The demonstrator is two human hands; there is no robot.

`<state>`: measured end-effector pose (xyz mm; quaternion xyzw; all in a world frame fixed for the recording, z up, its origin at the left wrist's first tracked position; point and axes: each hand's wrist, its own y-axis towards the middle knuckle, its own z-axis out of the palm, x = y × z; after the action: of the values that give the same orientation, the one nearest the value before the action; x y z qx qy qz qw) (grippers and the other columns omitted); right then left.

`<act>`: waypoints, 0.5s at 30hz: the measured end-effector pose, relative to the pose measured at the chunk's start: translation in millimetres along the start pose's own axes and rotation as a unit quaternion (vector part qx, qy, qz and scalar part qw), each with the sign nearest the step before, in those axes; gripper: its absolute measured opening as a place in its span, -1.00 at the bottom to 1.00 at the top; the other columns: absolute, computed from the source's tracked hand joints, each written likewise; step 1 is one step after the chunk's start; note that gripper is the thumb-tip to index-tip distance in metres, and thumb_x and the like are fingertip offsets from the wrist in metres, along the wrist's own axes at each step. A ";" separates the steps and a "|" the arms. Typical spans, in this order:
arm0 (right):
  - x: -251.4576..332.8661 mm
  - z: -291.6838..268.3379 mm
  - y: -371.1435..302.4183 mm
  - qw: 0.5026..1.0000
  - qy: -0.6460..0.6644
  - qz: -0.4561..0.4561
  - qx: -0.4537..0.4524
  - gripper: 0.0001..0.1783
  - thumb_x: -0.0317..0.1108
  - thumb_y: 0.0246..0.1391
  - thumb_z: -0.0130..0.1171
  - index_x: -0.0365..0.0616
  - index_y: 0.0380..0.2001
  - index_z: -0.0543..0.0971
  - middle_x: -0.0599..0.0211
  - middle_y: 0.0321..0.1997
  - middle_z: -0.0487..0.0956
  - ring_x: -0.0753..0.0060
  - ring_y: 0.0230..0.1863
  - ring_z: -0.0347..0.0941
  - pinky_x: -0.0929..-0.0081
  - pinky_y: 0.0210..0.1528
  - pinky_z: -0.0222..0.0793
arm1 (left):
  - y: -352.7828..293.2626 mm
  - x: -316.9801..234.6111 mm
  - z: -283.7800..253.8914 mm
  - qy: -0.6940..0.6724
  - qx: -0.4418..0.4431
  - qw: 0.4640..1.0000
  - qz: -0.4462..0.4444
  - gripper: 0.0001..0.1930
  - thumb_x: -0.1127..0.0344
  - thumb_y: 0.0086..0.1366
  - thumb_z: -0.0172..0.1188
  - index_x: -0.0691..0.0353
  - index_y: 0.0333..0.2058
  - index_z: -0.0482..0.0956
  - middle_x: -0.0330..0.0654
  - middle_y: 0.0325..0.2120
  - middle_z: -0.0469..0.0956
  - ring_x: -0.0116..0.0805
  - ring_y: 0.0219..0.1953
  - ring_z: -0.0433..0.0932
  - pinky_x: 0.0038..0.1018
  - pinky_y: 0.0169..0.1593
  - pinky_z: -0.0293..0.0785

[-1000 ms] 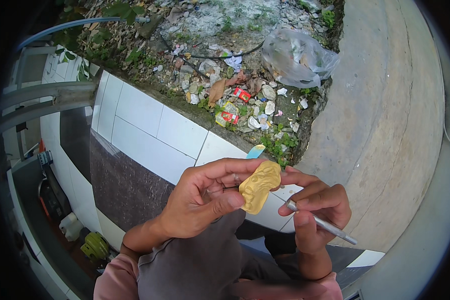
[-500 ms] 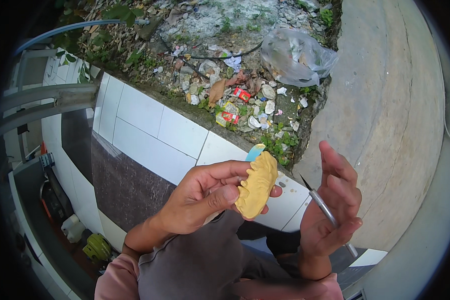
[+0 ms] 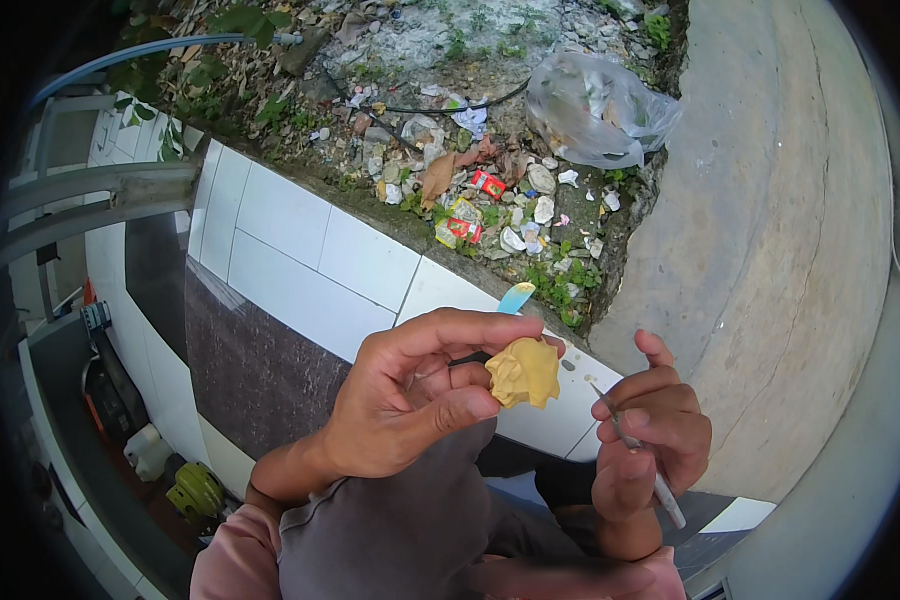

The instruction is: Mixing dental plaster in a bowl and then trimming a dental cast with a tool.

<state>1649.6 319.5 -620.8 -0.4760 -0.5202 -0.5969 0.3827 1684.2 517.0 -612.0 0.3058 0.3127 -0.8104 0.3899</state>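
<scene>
My left hand (image 3: 410, 390) grips a small yellow carved lump (image 3: 525, 373) between thumb and fingers, its ridged, jagged end turned toward me. What it is made of I cannot tell; it looks like clay or wax. To its right, my right hand (image 3: 655, 435) is closed around a slim silver craft knife (image 3: 662, 492). The thin blade points up and left toward the lump, with a gap between them. Fingers cover part of the knife's handle. Just beyond my left fingers, a light-blue flat piece with a pale tip (image 3: 516, 297) shows at the tile edge.
White tiles (image 3: 280, 215) and a dark slab (image 3: 260, 345) border a rubble patch with litter and weeds. A clear plastic bag (image 3: 595, 110) lies there. Concrete paving (image 3: 770, 250) runs along the right. A green tool (image 3: 196, 490) and white container (image 3: 148, 455) stand lower left.
My left hand has turned the yellow lump from lengthwise to end-on. My right fingers have curled in around the craft knife, and its tip has moved down and left, nearer the lump.
</scene>
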 end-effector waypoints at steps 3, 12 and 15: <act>-2.2 -5.5 1.9 0.998 -0.021 -0.010 0.051 -0.68 -0.11 0.21 -0.08 -0.10 -0.29 0.54 0.36 -0.53 0.54 0.28 -0.41 0.55 -0.04 0.17 0.17 | 0.2 0.4 -0.8 0.000 0.010 1.000 0.017 -0.55 0.52 0.27 0.08 0.50 0.11 0.25 0.09 0.11 0.32 -0.07 0.19 0.31 -0.26 0.19 0.31; -17.4 13.5 -7.0 0.992 0.023 -0.003 -0.123 -0.31 0.26 0.23 -0.48 -0.07 -0.05 0.40 0.09 -0.19 0.50 0.14 -0.01 0.41 -0.09 0.32 -0.09 | 0.0 -0.6 0.2 -0.004 0.007 0.999 0.031 -0.55 0.55 0.25 0.08 0.51 0.11 0.26 0.14 0.08 0.34 -0.04 0.19 0.31 -0.25 0.18 0.33; -17.6 -6.2 -14.1 1.000 0.025 0.015 0.008 -0.24 0.33 0.20 -0.56 -0.12 -0.17 0.40 0.13 -0.29 0.49 0.23 -0.19 0.43 -0.07 0.28 -0.03 | -0.1 -4.1 6.1 0.040 -0.050 0.998 0.002 -0.51 0.35 0.22 0.21 0.38 0.07 0.28 0.21 -0.02 0.42 -0.05 0.07 0.44 -0.19 0.11 0.41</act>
<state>1639.6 315.0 -641.4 -0.4656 -0.5081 -0.5983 0.4088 1684.6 514.3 -605.2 0.3190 0.3677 -0.7799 0.3935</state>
